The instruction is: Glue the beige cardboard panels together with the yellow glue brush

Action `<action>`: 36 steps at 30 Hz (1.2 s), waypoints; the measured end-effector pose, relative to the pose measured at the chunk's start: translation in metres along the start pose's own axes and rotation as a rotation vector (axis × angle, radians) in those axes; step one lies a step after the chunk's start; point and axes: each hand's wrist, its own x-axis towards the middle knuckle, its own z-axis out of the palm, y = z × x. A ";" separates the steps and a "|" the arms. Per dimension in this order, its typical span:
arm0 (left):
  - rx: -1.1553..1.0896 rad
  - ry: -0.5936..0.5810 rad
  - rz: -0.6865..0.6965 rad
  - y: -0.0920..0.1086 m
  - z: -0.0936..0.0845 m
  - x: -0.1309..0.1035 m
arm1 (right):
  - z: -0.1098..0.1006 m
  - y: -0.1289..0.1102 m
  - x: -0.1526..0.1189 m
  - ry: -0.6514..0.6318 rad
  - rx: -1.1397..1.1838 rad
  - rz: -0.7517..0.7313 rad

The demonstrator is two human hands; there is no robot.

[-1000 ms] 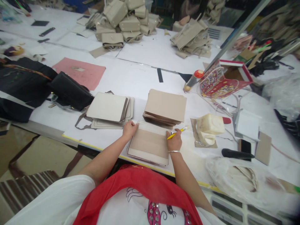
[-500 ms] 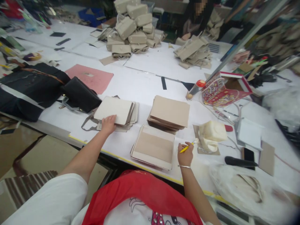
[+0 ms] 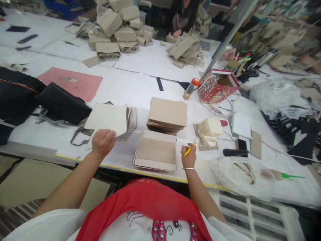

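My left hand (image 3: 102, 144) is closed on the near edge of a pale, round-cornered bag panel (image 3: 107, 117), which looks slightly raised over a pile of similar panels (image 3: 132, 117). A grey-brown strap (image 3: 79, 136) loops out at the pile's left side. My right hand (image 3: 189, 157) grips a yellow-handled brush (image 3: 190, 149), its pale tip pointing up and away. Between my hands lies a stack of pale panels (image 3: 134, 160), the top one with a beige rectangle (image 3: 156, 150) on it. Beyond it stands a neat stack of beige pieces (image 3: 168, 110).
A cream-coloured container (image 3: 210, 127) stands right of the brush, with a phone (image 3: 242, 146) and a plastic bag (image 3: 220, 174) nearby. Black bags (image 3: 64, 103) lie at left. A patterned red box (image 3: 218, 87) and beige bag heaps (image 3: 125, 33) are farther back. Another person (image 3: 182, 20) is across the table.
My left hand has closed on the top panel's near edge, and the panel has shifted toward me. My right hand still holds the brush. The whole view has swung to the right.
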 end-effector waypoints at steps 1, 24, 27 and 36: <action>-0.065 0.044 0.058 0.023 -0.007 -0.001 | -0.001 -0.002 -0.001 -0.002 0.018 -0.003; -0.373 -0.638 0.449 0.224 0.050 -0.009 | -0.039 0.002 0.003 -0.055 0.150 0.048; -0.366 -0.618 0.433 0.207 0.050 -0.006 | -0.060 -0.012 0.020 0.025 0.188 0.037; -0.443 -0.530 0.447 0.173 0.053 0.004 | -0.079 -0.084 0.105 -0.339 0.782 0.136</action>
